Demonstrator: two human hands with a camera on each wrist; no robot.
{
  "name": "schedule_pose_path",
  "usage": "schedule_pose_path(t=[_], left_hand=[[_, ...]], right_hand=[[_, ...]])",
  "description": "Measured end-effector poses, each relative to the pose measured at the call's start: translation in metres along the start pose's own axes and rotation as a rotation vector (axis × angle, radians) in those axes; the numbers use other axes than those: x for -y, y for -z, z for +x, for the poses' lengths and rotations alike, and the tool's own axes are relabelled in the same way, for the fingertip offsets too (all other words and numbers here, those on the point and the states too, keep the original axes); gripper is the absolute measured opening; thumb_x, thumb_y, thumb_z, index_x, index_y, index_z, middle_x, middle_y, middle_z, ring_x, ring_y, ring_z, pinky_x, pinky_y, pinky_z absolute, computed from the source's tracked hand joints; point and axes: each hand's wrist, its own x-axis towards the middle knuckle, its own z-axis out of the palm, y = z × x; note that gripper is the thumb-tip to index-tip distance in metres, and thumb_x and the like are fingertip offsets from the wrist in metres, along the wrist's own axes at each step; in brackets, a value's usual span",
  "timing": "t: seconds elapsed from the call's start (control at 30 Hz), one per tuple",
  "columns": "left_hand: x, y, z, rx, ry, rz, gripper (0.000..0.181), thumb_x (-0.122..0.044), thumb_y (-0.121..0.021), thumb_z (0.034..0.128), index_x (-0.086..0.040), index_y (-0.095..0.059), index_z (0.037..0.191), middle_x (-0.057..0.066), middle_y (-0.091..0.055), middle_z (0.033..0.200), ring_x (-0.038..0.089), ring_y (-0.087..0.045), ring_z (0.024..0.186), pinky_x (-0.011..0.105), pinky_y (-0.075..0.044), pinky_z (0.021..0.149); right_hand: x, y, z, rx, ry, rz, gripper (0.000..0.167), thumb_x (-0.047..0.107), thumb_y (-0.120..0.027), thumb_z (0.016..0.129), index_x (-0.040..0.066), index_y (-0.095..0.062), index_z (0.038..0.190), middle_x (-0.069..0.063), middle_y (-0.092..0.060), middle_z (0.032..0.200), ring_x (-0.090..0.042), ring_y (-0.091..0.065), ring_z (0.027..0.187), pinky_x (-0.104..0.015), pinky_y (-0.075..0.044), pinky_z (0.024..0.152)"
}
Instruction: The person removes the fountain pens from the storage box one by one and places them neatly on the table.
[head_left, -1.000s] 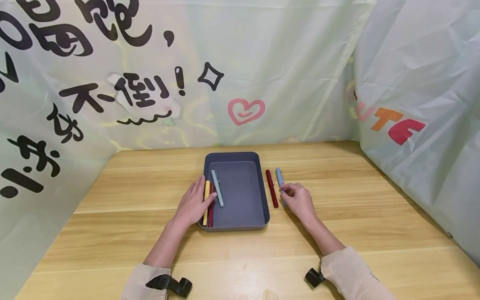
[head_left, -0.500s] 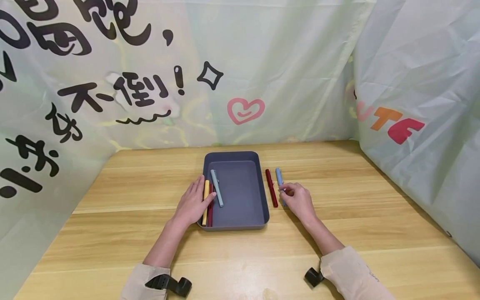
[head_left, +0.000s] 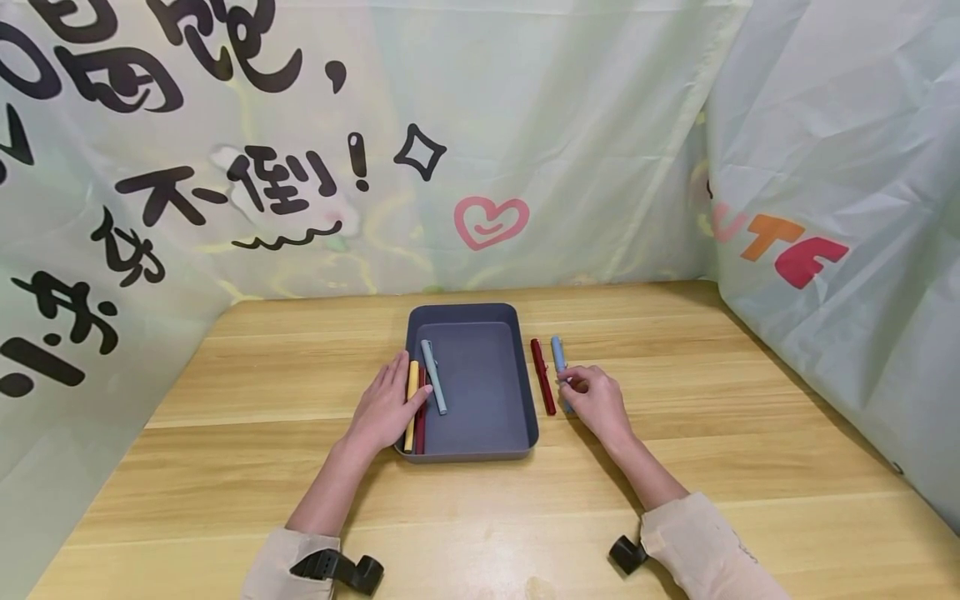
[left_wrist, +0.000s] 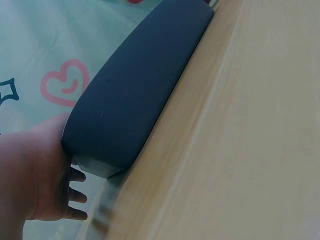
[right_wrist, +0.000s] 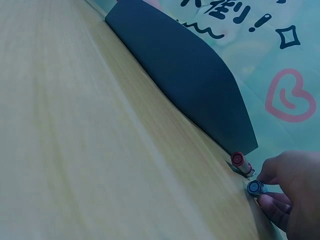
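Observation:
A dark grey tray (head_left: 480,383) holds a yellow pen (head_left: 412,408), a dark red pen (head_left: 422,425) and a pale blue pen (head_left: 434,379) along its left side. My left hand (head_left: 384,406) lies over the tray's left wall, thumb reaching inside across the yellow and red pens; in the left wrist view the hand (left_wrist: 42,172) is at the wall's outer side. Right of the tray, another dark red pen (head_left: 543,377) lies on the table. My right hand (head_left: 597,402) pinches a blue pen (head_left: 558,354) beside it; the right wrist view shows the blue pen's end (right_wrist: 255,187) between thumb and fingers.
The wooden table (head_left: 480,525) spreads around the tray. Printed cloth (head_left: 585,150) hangs behind it and along both sides, with black characters and a pink heart. Each wrist carries a black strap-mounted device, the right one (head_left: 628,554) near the sleeve.

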Motion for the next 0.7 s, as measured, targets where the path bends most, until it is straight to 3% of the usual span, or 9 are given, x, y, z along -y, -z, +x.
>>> schedule_pose_path(t=[0.33, 0.7], left_hand=[[-0.0008, -0.0001, -0.0006, -0.006, -0.005, 0.007, 0.074, -0.047, -0.036, 0.0964, 0.002, -0.009, 0.146, 0.018, -0.012, 0.150, 0.036, -0.013, 0.135, 0.050, -0.015, 0.106], [-0.0010, -0.0004, -0.0005, -0.010, -0.007, 0.007, 0.074, -0.047, -0.037, 0.0964, 0.002, -0.010, 0.146, 0.018, -0.013, 0.150, 0.036, -0.014, 0.134, 0.050, -0.015, 0.106]], right_hand=[[0.0002, -0.0002, -0.0001, -0.003, -0.039, 0.031, 0.018, 0.004, -0.063, 0.082, 0.002, -0.070, 0.099, -0.013, -0.055, 0.092, -0.026, -0.063, 0.078, -0.032, -0.052, 0.063], [0.0032, 0.0026, 0.0008, -0.034, -0.046, 0.044, 0.019, 0.008, -0.063, 0.083, 0.002, -0.069, 0.100, -0.014, -0.054, 0.095, -0.024, -0.061, 0.074, -0.029, -0.049, 0.057]])
